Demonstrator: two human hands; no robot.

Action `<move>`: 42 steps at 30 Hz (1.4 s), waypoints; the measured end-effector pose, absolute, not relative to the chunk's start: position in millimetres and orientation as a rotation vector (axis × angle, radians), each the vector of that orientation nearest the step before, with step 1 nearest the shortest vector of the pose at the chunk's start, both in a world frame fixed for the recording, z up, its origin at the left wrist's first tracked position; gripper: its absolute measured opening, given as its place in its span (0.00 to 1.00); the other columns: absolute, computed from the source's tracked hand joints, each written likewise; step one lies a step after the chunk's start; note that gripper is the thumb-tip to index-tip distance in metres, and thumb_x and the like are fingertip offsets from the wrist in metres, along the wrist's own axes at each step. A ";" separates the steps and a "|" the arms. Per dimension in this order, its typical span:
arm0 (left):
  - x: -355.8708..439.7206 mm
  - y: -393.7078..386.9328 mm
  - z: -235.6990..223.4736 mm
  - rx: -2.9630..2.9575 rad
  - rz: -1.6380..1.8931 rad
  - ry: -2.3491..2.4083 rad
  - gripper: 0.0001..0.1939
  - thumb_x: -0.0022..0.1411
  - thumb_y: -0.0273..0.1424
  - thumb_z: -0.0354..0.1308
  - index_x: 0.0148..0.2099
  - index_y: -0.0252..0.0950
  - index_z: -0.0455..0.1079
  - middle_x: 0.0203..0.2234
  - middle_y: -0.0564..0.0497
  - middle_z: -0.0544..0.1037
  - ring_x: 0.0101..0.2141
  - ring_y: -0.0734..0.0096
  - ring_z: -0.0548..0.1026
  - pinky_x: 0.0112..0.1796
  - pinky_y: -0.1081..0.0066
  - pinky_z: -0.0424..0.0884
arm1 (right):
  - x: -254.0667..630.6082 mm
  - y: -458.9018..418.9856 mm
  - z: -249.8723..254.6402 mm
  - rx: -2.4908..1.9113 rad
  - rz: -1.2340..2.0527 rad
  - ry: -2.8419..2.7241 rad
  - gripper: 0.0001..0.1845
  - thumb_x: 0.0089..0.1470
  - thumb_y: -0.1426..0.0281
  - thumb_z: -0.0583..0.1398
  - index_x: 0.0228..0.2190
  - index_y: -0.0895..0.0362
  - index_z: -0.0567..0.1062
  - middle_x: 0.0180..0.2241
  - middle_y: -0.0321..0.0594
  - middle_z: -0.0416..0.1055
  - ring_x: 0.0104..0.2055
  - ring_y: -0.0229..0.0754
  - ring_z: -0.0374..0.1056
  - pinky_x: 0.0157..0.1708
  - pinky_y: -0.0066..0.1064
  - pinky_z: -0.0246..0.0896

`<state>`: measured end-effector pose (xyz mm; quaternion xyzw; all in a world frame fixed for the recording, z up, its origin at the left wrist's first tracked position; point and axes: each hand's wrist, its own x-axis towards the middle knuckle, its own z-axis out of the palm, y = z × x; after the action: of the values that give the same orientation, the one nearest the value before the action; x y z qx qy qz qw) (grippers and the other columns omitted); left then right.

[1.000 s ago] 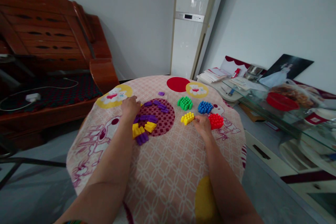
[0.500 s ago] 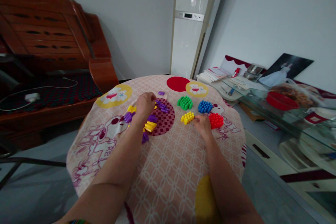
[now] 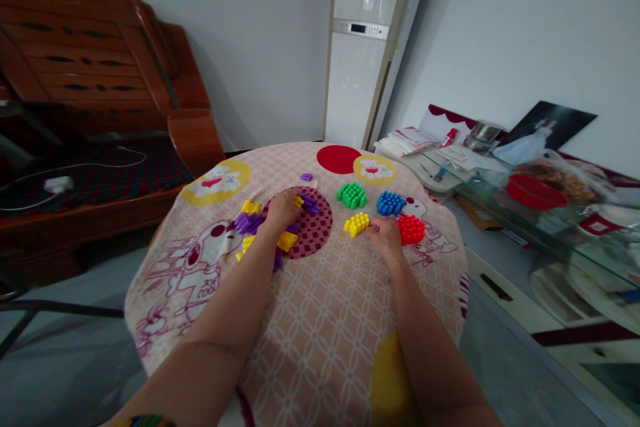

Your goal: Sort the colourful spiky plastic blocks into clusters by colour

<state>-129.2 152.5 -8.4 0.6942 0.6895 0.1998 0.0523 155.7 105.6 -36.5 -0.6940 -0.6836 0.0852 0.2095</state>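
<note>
One left hand (image 3: 283, 209), shifted rightward over the cloth-covered counter (image 3: 320, 320), clamped on a yellow block (image 3: 299, 201), apparently bringing it against the purple blocks (image 3: 313, 205); one right hand (image 3: 385, 235) (grip indeterminable), fingertips at the yellow studded cluster's (image 3: 357, 224) right edge.

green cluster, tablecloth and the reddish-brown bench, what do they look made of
Green cluster: probably moulded plastic, fairly smooth; the sign is its even, saturated colour and repeated rounded knobs.
Tablecloth: seemingly printed fabric, matte, since it drapes over the table's edge; the fibre can't be told.
Bench: likely varnished wood, glossy, judging by highlights and carved cutouts.
</note>
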 end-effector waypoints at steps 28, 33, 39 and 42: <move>-23.1 143.9 -22.9 2.050 0.829 1.621 0.14 0.63 0.30 0.52 0.42 0.33 0.79 0.33 0.48 0.82 0.33 0.69 0.76 0.37 0.73 0.68 | 154.2 105.5 -36.1 -1.923 0.282 -1.881 0.16 0.57 0.69 0.57 0.42 0.56 0.82 0.34 0.43 0.79 0.38 0.44 0.73 0.36 0.29 0.61; -22.9 147.5 -23.7 2.000 0.860 1.604 0.15 0.63 0.31 0.53 0.43 0.33 0.80 0.34 0.49 0.82 0.34 0.69 0.77 0.38 0.73 0.69 | 154.7 105.6 -37.2 -1.916 0.265 -1.890 0.16 0.57 0.70 0.57 0.41 0.56 0.82 0.34 0.43 0.79 0.38 0.43 0.73 0.37 0.29 0.62; -20.6 146.0 -24.3 2.001 0.865 1.531 0.14 0.62 0.31 0.54 0.43 0.34 0.80 0.35 0.50 0.83 0.36 0.67 0.78 0.41 0.73 0.71 | 155.4 106.6 -39.3 -1.911 0.257 -1.896 0.15 0.56 0.70 0.57 0.40 0.56 0.82 0.33 0.42 0.79 0.35 0.42 0.72 0.36 0.28 0.61; -22.3 145.9 -21.8 2.021 0.844 1.538 0.14 0.63 0.30 0.54 0.45 0.34 0.79 0.38 0.48 0.83 0.38 0.68 0.78 0.42 0.72 0.72 | 155.8 106.8 -40.2 -1.886 0.249 -1.908 0.15 0.56 0.70 0.57 0.40 0.56 0.82 0.34 0.42 0.79 0.36 0.42 0.72 0.35 0.28 0.61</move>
<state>-22.3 145.9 -21.8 0.7347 0.5593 0.3069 0.2306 155.8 106.8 -40.2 -0.6826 -0.6905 0.0902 0.2215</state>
